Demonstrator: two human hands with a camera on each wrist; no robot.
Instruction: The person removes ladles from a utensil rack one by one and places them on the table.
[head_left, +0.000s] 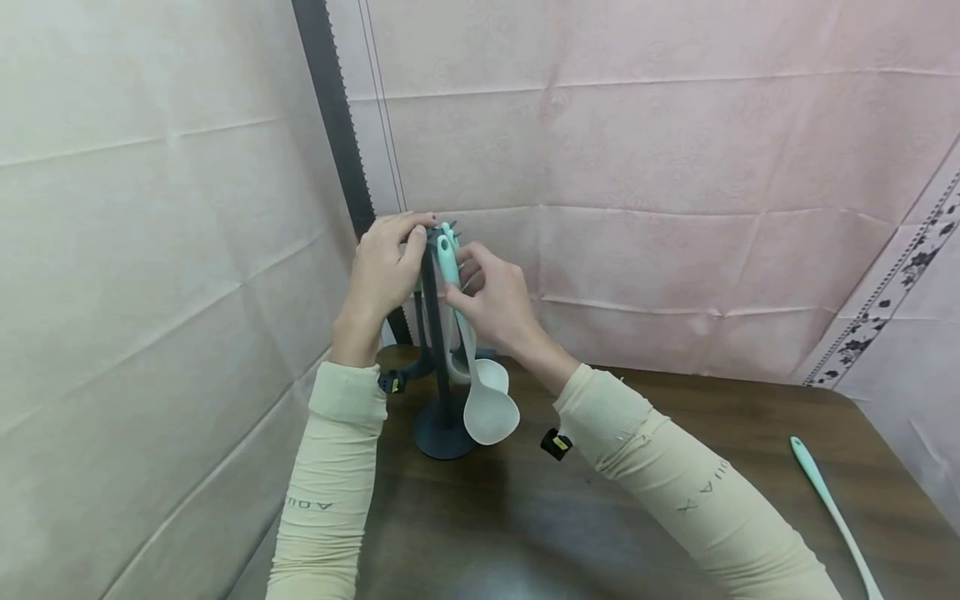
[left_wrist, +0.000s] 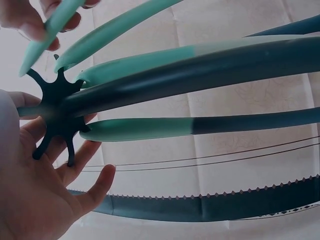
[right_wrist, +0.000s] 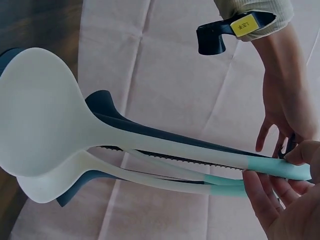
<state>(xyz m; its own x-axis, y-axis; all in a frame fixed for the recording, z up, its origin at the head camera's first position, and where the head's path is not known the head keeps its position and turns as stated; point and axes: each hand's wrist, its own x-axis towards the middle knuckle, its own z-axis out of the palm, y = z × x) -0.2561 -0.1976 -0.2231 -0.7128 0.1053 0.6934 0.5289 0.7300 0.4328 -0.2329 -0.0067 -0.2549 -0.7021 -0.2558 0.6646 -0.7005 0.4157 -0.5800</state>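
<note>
My right hand [head_left: 498, 296] pinches the mint handle of a white ladle [head_left: 491, 412] beside the top of a dark utensil stand [head_left: 435, 333]. In the left wrist view the end of the ladle's handle [left_wrist: 52, 35] meets the tip of one hook; whether the hook passes through its hole I cannot tell. My left hand [head_left: 386, 262] grips the stand's star-shaped hook top [left_wrist: 57, 100], its little finger sticking out. Other mint-handled utensils hang there: a white-headed one [right_wrist: 45, 182] behind the ladle and one with a dark shaft [left_wrist: 145, 129].
A mint-handled utensil [head_left: 832, 504] lies on the brown table [head_left: 600, 517] at the right, its lower end out of frame. The stand's round base [head_left: 442, 442] is near the table's back left corner. Pale cloth [head_left: 637, 150] hangs behind and at the left.
</note>
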